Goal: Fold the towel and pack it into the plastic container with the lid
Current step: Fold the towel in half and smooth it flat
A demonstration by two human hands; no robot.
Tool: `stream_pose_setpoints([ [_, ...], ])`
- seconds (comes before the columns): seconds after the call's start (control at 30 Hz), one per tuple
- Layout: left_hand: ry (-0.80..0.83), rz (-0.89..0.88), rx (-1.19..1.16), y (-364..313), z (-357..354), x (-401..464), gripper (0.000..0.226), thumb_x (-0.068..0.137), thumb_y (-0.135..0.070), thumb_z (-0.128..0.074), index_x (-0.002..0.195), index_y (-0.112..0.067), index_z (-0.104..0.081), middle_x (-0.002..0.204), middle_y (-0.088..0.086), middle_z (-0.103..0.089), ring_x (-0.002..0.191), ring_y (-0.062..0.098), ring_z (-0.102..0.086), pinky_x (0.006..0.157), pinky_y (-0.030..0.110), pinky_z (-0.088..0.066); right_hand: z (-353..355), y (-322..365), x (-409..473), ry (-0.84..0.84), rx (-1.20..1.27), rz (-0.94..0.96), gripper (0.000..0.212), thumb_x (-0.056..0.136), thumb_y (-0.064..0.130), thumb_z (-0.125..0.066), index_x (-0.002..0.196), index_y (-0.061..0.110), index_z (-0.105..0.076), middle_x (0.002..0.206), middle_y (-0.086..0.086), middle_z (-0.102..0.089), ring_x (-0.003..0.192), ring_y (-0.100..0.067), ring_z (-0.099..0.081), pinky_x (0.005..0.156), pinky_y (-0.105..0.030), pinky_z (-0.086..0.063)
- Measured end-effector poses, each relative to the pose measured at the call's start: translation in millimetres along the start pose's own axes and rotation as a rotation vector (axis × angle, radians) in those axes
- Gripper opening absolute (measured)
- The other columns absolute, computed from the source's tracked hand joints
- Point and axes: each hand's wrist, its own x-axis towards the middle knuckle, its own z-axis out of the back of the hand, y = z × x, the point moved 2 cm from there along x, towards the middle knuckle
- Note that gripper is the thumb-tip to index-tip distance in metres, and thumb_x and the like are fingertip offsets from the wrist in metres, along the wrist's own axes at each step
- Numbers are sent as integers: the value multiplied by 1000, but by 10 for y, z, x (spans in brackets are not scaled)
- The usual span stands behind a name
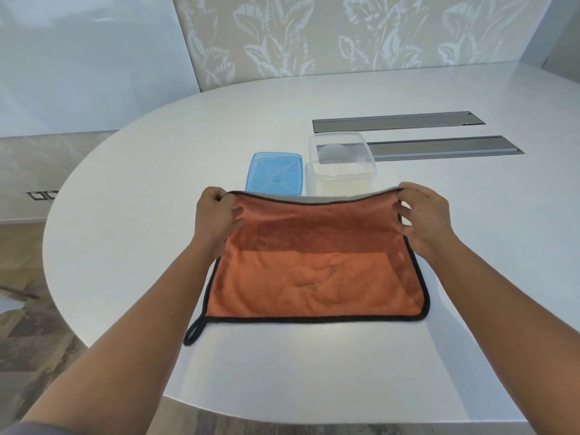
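Observation:
An orange towel [314, 271] with a black hem and a black hanging loop lies on the white table [157, 183]. Its near half rests flat, while its far edge is lifted off the table. My left hand [216, 215] pinches the far left corner and my right hand [423, 218] pinches the far right corner. Just behind the raised edge stands a clear plastic container [340, 164], open at the top. Its blue lid [275, 174] lies flat beside it on the left.
Two grey metal cable hatches [439, 149] are set into the table behind the container. The rounded table edge runs close on the left and near side, with wooden floor [28, 309] beyond it. A patterned wall stands at the back.

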Motion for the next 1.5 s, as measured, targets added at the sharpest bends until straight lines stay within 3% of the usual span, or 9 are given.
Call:
stream_pose_setpoints([
  [0.13,-23,141,-374,100,94,-142,9,88,-20,-54,80,-17,-53,99,9,-58,85,33,-67,74,40,-61,53,-92,-123,-75,219,-56,12,66,23,-75,77,18,-72,93,-1,-69,83,-24,-69,78,-44,-62],
  [0.27,-77,126,-283,170,152,-181,24,89,-10,-73,79,-16,-52,89,8,-61,87,26,-66,76,39,-63,123,-209,-188,-165,127,-36,11,80,11,-79,83,18,-72,111,-7,-70,104,-26,-70,66,-34,-62],
  [0.4,-13,231,-208,177,239,-203,43,88,9,-67,119,-11,-45,105,13,-54,89,25,-62,58,35,-60,203,-280,-176,-113,48,-146,47,84,-3,-71,124,18,-57,116,-9,-61,103,-26,-66,57,-29,-59],
  [0.53,176,384,-73,152,329,-239,64,85,14,-56,136,-22,-48,121,16,-52,98,30,-58,69,39,-56,263,-295,-234,53,-82,-303,84,82,-12,-60,149,34,-39,123,-8,-54,96,-26,-65,54,-31,-58],
  [0.7,308,397,59,60,414,-234,52,83,16,-46,116,-15,-72,124,13,-57,95,26,-54,68,30,-48,350,-225,-282,142,-225,-279,58,74,-13,-49,105,24,-80,113,-13,-71,84,-26,-68,54,-29,-54],
  [0.83,324,351,195,23,455,-237,37,88,9,-64,113,-16,-71,114,12,-58,80,18,-56,50,21,-50,420,-171,-290,135,-429,-177,42,81,8,-67,118,29,-66,112,-11,-65,82,-25,-63,53,-31,-52],
  [0.93,393,375,333,140,455,-295,44,86,1,-76,121,-24,-67,124,5,-60,89,17,-59,64,26,-53,447,-279,-309,148,-570,-165,50,87,28,-76,126,38,-47,113,-4,-63,94,-24,-67,62,-37,-56],
  [1.23,432,253,617,58,496,-331,70,77,-8,-87,138,-18,-56,133,6,-54,107,28,-66,85,40,-61,432,-215,-356,133,-648,-22,57,79,-15,-34,93,24,-73,115,-3,-64,87,-20,-59,62,-30,-45],
  [1.5,496,243,795,34,443,-524,90,72,-8,-91,148,-13,-43,115,0,-53,90,21,-65,53,22,-56,514,-317,-389,217,-815,-121,53,86,17,-80,135,12,-61,130,-7,-59,104,-20,-61,82,-32,-52],
])
